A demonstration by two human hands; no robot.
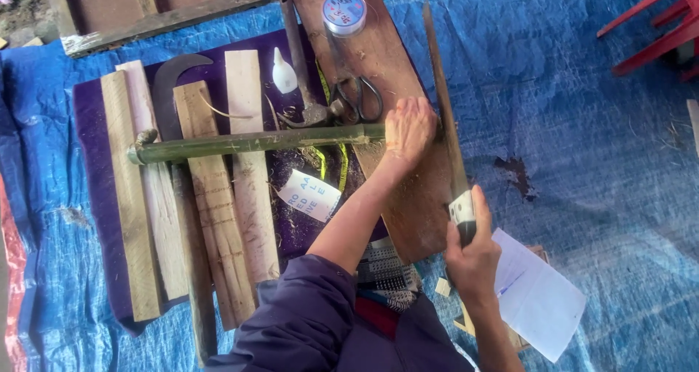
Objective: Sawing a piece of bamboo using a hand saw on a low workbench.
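Blue tarp [582, 124] underneath. Am pinning green bamboo pole [247, 143] flat on wooden board [408, 204] with left hand [409, 130], clasped over right end; right hand [473, 259] gripping long knife [444, 124], blade lying beside pole end.

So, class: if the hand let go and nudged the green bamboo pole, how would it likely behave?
The bamboo pole is round and lies across flat planks, so it would probably roll. It looks straight and stiff, unlikely to flex. The left hand presses one end on the board, which seems to steady it.
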